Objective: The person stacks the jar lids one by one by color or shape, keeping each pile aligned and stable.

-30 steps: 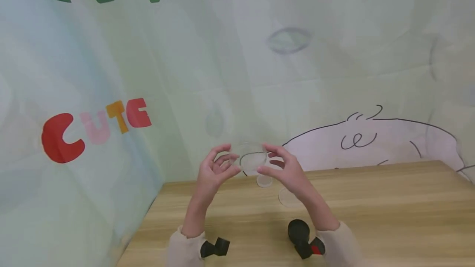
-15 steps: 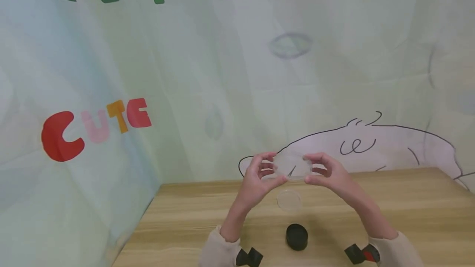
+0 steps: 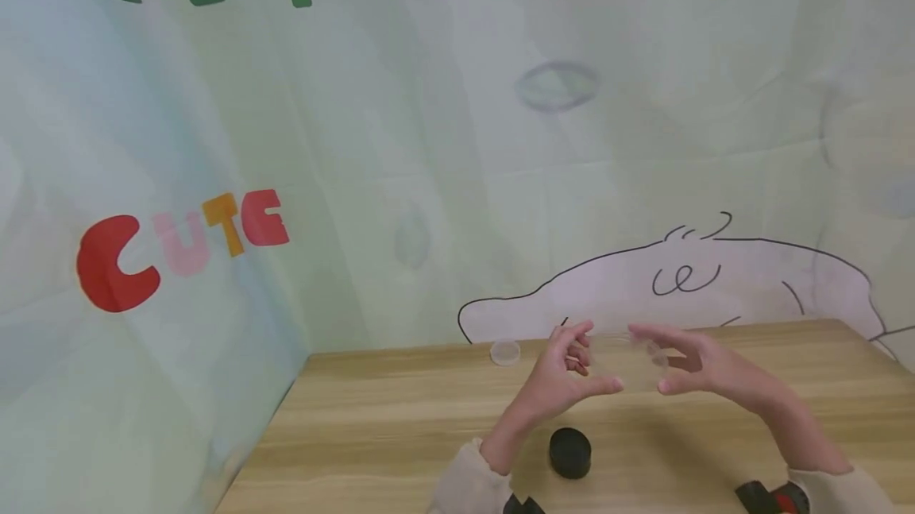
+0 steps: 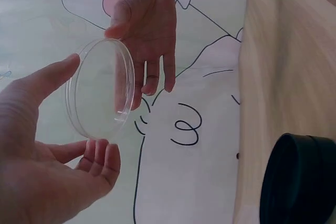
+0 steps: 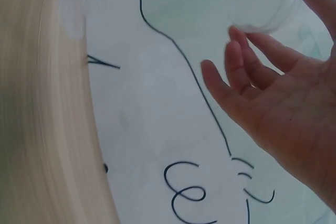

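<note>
A clear round petri dish (image 4: pixel 100 90) is held up above the table, between both hands. In the left wrist view, the left hand (image 4: pixel 58 145) pinches its rim between thumb and fingers, with the dish tilted nearly upright. The right hand (image 5: pixel 294 103) has its thumb and fingertips at the dish's other side. Seen from the head, the dish (image 3: pixel 625 363) is faint and blurred between the left hand (image 3: pixel 561 375) and the right hand (image 3: pixel 704 359).
A short black round container or cap (image 3: pixel 570 453) stands on the wooden table (image 3: pixel 386 427), below the left hand. A small clear disc (image 3: pixel 505 353) lies near the back edge. Behind hangs a printed cloth (image 3: pixel 400 141).
Both hands have carried the dish to the right, and over the last half second also lower. The small clear disc at the back edge is in sight again; the other disc is now hidden.
</note>
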Motion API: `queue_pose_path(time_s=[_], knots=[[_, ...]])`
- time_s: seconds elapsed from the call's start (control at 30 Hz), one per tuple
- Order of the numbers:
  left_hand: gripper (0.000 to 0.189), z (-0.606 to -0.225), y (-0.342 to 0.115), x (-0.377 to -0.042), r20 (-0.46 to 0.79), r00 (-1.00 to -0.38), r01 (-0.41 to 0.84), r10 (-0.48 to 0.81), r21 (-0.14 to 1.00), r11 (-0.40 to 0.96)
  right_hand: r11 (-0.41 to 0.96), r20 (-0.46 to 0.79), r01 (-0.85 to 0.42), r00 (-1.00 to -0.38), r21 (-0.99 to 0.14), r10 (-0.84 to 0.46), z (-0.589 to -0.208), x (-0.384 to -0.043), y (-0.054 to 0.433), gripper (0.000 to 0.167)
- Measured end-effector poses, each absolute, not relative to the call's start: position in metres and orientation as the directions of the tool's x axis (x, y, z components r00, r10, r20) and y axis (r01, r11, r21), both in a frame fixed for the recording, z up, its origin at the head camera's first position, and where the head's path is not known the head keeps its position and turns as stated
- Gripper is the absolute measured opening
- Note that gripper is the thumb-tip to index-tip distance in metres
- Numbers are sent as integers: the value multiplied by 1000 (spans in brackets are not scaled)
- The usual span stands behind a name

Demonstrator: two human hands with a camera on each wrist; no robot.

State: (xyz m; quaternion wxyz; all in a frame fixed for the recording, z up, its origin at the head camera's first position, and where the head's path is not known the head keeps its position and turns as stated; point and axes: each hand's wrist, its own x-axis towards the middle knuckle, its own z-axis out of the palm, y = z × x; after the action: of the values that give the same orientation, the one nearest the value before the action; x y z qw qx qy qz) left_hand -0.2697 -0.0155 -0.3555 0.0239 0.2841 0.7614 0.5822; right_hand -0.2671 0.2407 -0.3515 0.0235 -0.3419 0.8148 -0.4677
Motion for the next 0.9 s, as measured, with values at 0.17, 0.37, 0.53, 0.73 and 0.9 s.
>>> queue_pose_path(time_s=[0.17, 0.37, 0.53, 0.73, 0.9], knots=[[72, -374, -9, -272, 183, -864, 363, 469, 873, 327, 352, 232, -569, -713, -743, -662, -362, -276, 249, 62], [76, -393, -4, -276, 140, -844, 383, 517, 833, 400, 354, 166, -543, -691, -761, -704, -375, -285, 256, 68], [78, -407, -2, -276, 115, -843, 390, 526, 803, 450, 366, 56, -451, -688, -814, -723, -388, -290, 259, 71], [75, -415, 2, -273, 106, -854, 425, 509, 706, 566, 443, -84, -354, -697, -824, -712, -399, -295, 257, 70], [72, -419, 7, -273, 91, -857, 439, 507, 644, 627, 452, -143, -313, -670, -835, -728, -408, -298, 262, 71]])
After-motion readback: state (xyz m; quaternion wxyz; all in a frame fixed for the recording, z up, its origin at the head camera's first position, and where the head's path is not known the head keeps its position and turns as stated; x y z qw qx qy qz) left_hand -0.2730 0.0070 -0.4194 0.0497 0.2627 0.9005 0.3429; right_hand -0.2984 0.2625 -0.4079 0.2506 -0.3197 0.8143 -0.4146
